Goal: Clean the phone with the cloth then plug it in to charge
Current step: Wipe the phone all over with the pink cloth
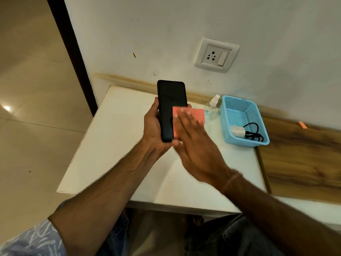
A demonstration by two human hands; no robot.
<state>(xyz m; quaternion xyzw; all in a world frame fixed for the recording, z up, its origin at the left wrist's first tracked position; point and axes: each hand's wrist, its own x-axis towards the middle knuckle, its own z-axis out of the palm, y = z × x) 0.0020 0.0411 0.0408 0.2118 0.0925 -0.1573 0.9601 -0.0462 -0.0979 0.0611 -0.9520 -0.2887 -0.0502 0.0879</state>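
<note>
A black phone (pixel 169 100) stands upright above the white table (pixel 118 145), screen dark and facing me. My left hand (pixel 152 124) grips it from behind along its lower half. My right hand (pixel 193 145) lies flat with straight fingers on a pink cloth (pixel 195 115), pressing it against the lower right part of the screen. The right hand is blurred. A white charger (pixel 237 131) with a black cable (pixel 255 133) lies in the blue basket (pixel 228 115) to the right.
A clear spray bottle (pixel 212 106) stands between the cloth and the basket. A wall socket with a switch (pixel 215 55) sits on the white wall above the table. A wooden surface (pixel 304 159) adjoins the table on the right. Tiled floor lies to the left.
</note>
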